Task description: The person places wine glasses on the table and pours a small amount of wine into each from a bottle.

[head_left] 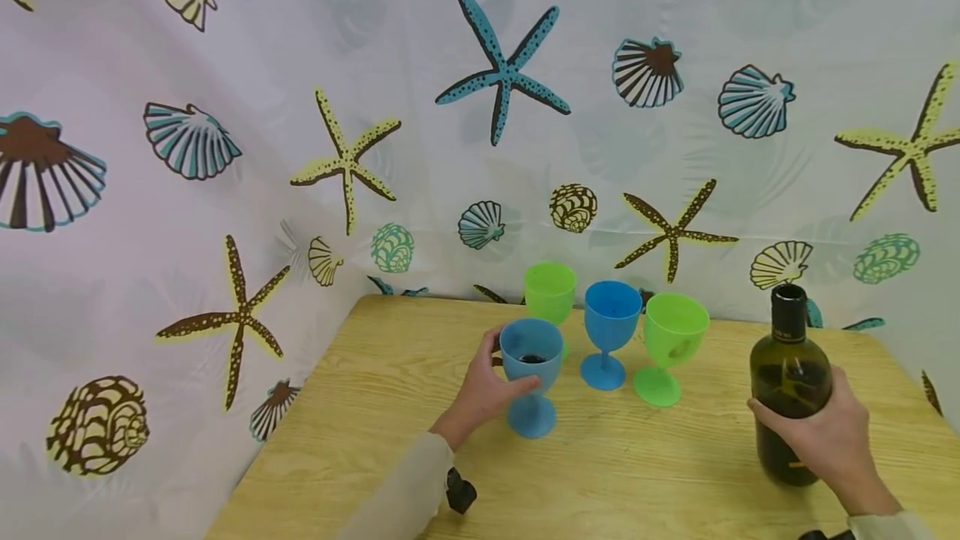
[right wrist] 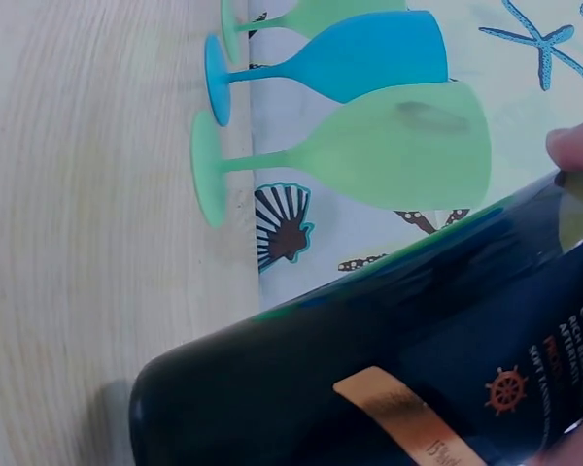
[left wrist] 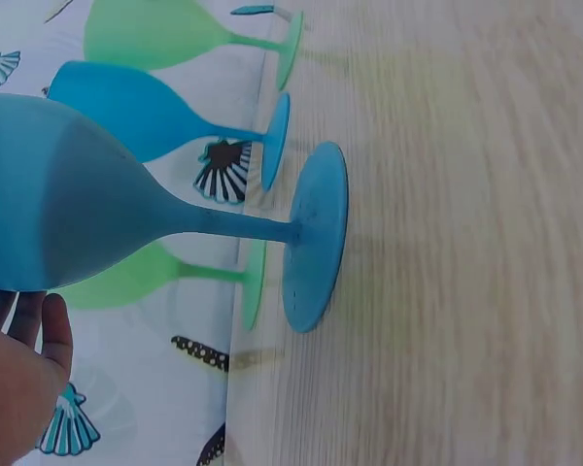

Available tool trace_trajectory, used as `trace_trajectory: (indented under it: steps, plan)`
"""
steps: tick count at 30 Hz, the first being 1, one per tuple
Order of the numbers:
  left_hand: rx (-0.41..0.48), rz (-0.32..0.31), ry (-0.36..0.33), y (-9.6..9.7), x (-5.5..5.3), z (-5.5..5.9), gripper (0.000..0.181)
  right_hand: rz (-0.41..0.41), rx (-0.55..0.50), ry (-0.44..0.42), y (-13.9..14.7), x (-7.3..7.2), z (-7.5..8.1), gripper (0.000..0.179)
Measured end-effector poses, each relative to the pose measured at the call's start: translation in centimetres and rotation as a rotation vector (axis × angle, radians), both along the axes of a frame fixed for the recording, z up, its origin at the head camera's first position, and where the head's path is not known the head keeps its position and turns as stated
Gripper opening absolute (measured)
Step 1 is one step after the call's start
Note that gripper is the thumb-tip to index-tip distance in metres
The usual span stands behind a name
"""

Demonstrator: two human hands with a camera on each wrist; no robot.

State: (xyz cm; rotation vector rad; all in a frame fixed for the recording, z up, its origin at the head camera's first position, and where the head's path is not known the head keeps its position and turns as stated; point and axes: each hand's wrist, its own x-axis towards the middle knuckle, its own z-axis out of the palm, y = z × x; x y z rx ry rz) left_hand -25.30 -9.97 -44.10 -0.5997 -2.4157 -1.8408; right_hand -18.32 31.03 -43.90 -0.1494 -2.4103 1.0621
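Observation:
A pale blue goblet (head_left: 534, 394) with a little dark liquid in its bowl is gripped by my left hand (head_left: 491, 390), the fingers and thumb round the bowl. In the left wrist view the goblet (left wrist: 78, 194) shows its stem and round foot close over the wood. My right hand (head_left: 832, 432) holds a dark green wine bottle (head_left: 787, 386) round its body, roughly upright with its open mouth up. The bottle's label (right wrist: 505, 388) shows in the right wrist view. Behind the held goblet stand a brighter blue goblet (head_left: 611, 315) and a green goblet (head_left: 675, 327).
Another green goblet (head_left: 550, 290) stands at the back, partly hidden by the held one. All rest on a light wooden table (head_left: 390, 357). A white cloth (head_left: 405, 40) printed with shells and starfish hangs behind and at the left of the table.

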Motion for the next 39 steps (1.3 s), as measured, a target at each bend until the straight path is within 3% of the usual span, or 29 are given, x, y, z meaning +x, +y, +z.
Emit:
trace_trajectory:
  steps: [3, 10, 13, 18, 23, 28, 31, 39]
  plan:
    - [-0.004, 0.042, -0.028, -0.8, 0.0, 0.4, 0.078, -0.023, -0.014, -0.003, -0.1, -0.1, -0.1, 0.085]
    - [0.024, 0.118, -0.017, -3.1, -2.9, -2.6, 0.082, -0.059, -0.119, -0.038, -0.2, -0.4, -0.2, 0.091]
    - [0.021, 0.145, 0.002, -3.8, -3.2, -2.8, 0.082, -0.084, -0.134, -0.047, -0.3, -0.6, -0.4, 0.091]
    - [0.005, 0.187, 0.028, -5.1, -3.8, -2.7, 0.08, -0.105, -0.156, -0.054, -0.4, -0.8, -0.9, 0.091]
    - [0.001, 0.214, 0.0, -6.5, -4.4, -2.3, 0.08, -0.113, -0.185, -0.056, -0.5, -1.1, -1.3, 0.091]
    - [0.003, 0.216, -0.025, -7.2, -3.8, -0.2, 0.08, -0.14, -0.209, -0.05, -0.8, -1.1, -1.3, 0.09]
    - [-0.012, 0.236, -0.017, -7.6, -3.8, 0.2, 0.08, -0.147, -0.223, -0.02, -0.9, -1.2, -1.4, 0.088]
    - [0.001, 0.311, 0.018, -9.3, -7.2, -2.4, 0.087, -0.11, -0.233, -0.007, -1.0, -1.4, -2.0, 0.089]
